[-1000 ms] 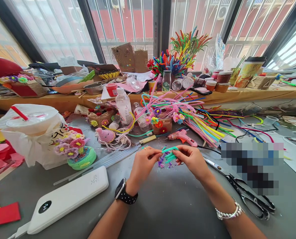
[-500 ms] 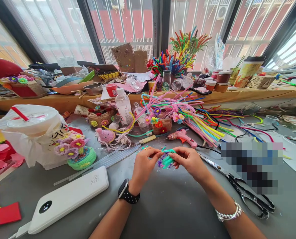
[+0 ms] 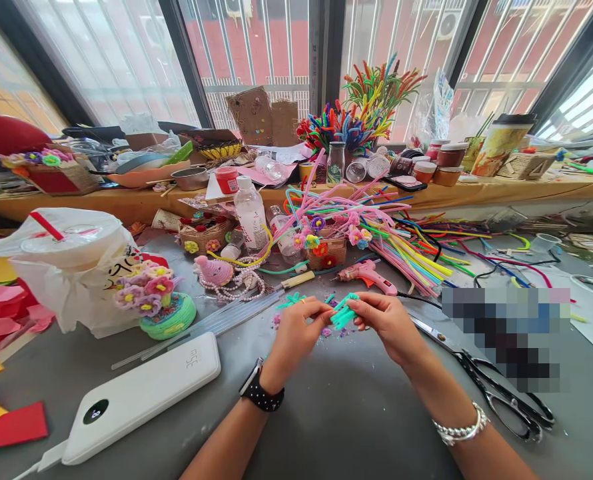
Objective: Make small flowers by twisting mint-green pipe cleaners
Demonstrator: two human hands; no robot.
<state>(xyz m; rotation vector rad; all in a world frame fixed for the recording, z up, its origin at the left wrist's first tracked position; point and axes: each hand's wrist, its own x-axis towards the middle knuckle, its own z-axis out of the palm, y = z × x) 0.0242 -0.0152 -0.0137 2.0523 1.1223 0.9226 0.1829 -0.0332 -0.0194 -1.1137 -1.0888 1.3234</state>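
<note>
Between my two hands is a bunch of short teal pipe cleaner pieces [image 3: 343, 316], held just above the table. My right hand [image 3: 379, 320] pinches its upper right side between thumb and fingers. At its left edge, the closed fingertips of my left hand [image 3: 301, 333] touch the pieces. Beyond my left hand, more teal pipe cleaner bits [image 3: 291, 300] lie on the table, with small purple and pink scraps around. A pink glue gun [image 3: 369, 275] rests just past my hands.
Black-handled scissors [image 3: 496, 387] lie right of my right arm. A white power bank [image 3: 144, 398] is at left, below a yarn flower pot [image 3: 166, 313]. Clear glue sticks [image 3: 226, 317] lie ahead. Loose pipe cleaners [image 3: 421, 260] spread across the back right. A bagged drink cup [image 3: 71, 267] stands left.
The teal bunch has turned in my fingers, its pieces now pointing down and left. My left hand has shifted slightly down, and the view has moved a little.
</note>
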